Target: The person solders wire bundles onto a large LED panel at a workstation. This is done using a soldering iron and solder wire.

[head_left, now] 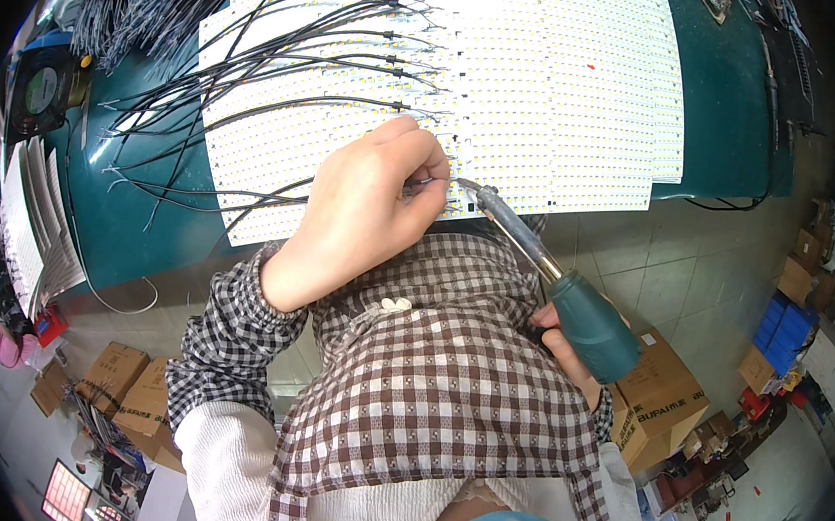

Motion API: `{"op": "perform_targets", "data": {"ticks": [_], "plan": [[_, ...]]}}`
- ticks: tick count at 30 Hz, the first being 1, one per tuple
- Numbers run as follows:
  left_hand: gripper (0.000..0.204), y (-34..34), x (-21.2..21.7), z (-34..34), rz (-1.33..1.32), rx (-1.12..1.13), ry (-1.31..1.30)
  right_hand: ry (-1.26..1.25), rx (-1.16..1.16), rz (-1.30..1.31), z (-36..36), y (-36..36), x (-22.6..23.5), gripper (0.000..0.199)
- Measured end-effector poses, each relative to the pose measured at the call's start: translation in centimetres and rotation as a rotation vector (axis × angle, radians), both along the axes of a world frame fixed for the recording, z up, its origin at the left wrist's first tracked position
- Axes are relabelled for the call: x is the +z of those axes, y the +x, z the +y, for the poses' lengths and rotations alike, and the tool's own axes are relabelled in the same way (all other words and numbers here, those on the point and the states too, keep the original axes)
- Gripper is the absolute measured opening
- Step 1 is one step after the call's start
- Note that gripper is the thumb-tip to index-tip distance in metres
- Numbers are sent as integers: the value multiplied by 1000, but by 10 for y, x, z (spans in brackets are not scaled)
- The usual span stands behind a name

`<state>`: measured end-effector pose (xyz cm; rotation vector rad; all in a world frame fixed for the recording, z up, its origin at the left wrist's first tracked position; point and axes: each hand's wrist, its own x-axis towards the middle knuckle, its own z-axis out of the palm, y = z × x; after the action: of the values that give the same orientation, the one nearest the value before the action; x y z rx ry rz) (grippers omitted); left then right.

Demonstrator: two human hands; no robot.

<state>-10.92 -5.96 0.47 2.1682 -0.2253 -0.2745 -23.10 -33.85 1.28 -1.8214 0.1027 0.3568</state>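
White LED circuit boards, covered in rows of small yellowish LEDs, lie stacked across the bench. My left hand is over their near part, thumb and fingers pinched on a wire whose end the fingers mostly hide. My right hand grips a soldering iron by its thick green handle. The iron slants up and left, its tip beside my left fingertips at the board; whether it touches cannot be told. Several black wires with stripped ends lie over the boards' left half, some passing beneath my left hand.
A green bench top carries the boards. A bundle of wires lies at the far left, above a black fan-like device. More white boards stand at the left edge. Cardboard boxes sit on the floor at right.
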Motion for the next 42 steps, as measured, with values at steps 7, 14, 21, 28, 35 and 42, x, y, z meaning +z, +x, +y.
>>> {"op": "perform_targets", "data": {"ticks": [7,14,21,28,35,42], "plan": [[7,0,0,0,-3,7,5,-88,43,-36,-2,-1,-2,59],[6,0,0,-1,6,8,7,116,-86,-10,4,-4,-3,58],[6,0,1,0,5,11,21,85,-51,-12,1,-5,-3,56],[11,-12,6,3,-53,-10,5,172,-123,6,2,-2,-4,57],[16,-15,-9,11,-320,-116,16,229,-151,-10,3,5,-5,55],[16,-10,-15,11,-445,-127,39,247,-165,20,2,2,-8,55]]}}
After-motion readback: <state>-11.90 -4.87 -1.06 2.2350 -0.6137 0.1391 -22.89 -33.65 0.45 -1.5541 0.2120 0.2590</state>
